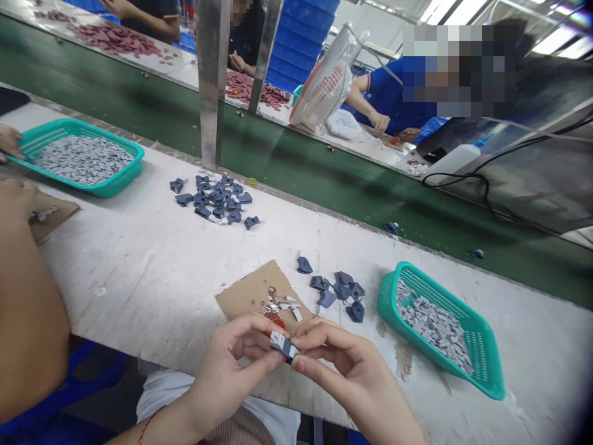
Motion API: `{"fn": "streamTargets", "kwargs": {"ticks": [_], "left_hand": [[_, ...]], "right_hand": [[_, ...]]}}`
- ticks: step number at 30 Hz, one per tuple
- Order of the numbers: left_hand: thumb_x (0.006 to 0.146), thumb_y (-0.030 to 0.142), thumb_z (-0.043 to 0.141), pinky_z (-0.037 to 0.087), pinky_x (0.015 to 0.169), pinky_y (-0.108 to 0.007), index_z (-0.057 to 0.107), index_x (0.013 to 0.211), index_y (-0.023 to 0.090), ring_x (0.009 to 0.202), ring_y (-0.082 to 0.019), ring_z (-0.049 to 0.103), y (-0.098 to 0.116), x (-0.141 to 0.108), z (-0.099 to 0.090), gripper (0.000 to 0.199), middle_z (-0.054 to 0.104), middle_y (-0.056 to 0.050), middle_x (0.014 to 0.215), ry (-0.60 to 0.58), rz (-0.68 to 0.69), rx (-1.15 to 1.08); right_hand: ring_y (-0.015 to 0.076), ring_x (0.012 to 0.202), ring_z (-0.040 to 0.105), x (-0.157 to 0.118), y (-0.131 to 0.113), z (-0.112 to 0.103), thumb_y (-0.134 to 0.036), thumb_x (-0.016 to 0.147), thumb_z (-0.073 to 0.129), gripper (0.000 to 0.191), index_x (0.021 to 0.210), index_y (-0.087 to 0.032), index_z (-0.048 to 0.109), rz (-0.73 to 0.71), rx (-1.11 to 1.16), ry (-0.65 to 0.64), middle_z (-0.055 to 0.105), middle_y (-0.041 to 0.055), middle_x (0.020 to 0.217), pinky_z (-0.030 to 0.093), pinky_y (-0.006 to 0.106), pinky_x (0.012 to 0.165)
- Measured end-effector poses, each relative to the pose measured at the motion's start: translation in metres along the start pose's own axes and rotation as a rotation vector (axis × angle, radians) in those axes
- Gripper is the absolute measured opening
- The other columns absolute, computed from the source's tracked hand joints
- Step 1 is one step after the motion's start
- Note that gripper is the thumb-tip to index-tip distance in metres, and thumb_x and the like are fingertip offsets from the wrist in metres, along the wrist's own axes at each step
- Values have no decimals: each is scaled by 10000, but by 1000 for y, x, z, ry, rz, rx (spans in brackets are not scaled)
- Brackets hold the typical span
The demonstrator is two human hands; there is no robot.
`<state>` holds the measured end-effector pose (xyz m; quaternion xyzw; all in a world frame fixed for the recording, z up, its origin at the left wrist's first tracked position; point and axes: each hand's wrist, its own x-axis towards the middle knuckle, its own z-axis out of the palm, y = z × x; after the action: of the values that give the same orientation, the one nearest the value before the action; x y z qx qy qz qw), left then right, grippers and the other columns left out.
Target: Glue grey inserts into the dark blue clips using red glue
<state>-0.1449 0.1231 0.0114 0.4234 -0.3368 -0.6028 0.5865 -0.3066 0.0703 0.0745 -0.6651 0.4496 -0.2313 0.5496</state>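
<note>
Between my two hands is a small dark blue plastic part with a light grey piece (284,346) on it. My left hand (236,364) pinches its left end with thumb and forefinger. My right hand (343,364) grips the right end between thumb and fingertips. Just beyond my fingers lies a piece of brown cardboard (245,295), wet with a clear shiny liquid (272,298). On it are several loose light grey pieces (291,305) and a red round thing (275,319), partly hidden by my left hand. Several dark blue plastic parts (341,290) lie right of the cardboard.
A green basket (493,371) of small grey pieces stands at right; another green basket (127,184) is far left, touched by another person's hand (9,141). Several blue parts (217,198) are heaped by a metal post (210,93). Beyond runs a green conveyor belt (287,167), with people opposite.
</note>
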Motion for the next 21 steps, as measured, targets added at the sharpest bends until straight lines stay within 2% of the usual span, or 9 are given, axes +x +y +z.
{"fn": "streamTargets", "kwargs": {"ticks": [4, 7, 10, 14, 17, 21], "left_hand": [[719, 220, 779, 577, 681, -246, 671, 840, 172, 737, -177, 717, 4, 2, -1, 169, 757, -50, 826, -24, -26, -64], [736, 182, 763, 577, 624, -245, 679, 842, 174, 655, -161, 713, 4, 3, 1, 136, 731, -25, 827, -35, 0, -82], [753, 230, 764, 590, 540, -280, 653, 852, 178, 510, -154, 691, 1, 2, 4, 158, 687, 5, 811, -97, -32, -201], [736, 277, 790, 615, 567, -297, 659, 836, 174, 577, -172, 703, -3, 2, 7, 195, 680, 3, 768, -64, -48, -231], [745, 312, 786, 591, 561, -261, 677, 859, 182, 600, -163, 694, -3, 2, 5, 205, 714, -19, 782, -26, -44, -153], [742, 361, 783, 575, 584, -271, 685, 884, 183, 590, -165, 680, 0, 3, 3, 248, 740, -44, 797, -27, -25, -101]], "right_hand": [[141, 724, 602, 4, 15, 3, -447, 806, 703, 250, 891, -215, 661, 38, 351, -90, 618, 17, 802, 536, 252, 638], [133, 667, 557, 3, 20, 15, -568, 861, 575, 385, 1038, -227, 607, 30, 441, -88, 586, 28, 846, 489, 240, 545], [86, 525, 455, 1, 19, 31, -579, 874, 545, 398, 1078, -237, 563, 92, 479, -63, 580, 9, 811, 374, 217, 471], [76, 553, 324, 1, 15, 47, -581, 818, 628, 406, 1030, -241, 563, 106, 570, 49, 536, -18, 757, 263, 213, 499], [87, 573, 331, 2, 13, 52, -575, 790, 665, 420, 1031, -247, 564, 94, 584, 120, 559, -14, 748, 276, 226, 526], [94, 556, 339, 3, 13, 56, -557, 799, 664, 397, 1043, -260, 562, 54, 582, 145, 571, -20, 709, 270, 234, 529]]}}
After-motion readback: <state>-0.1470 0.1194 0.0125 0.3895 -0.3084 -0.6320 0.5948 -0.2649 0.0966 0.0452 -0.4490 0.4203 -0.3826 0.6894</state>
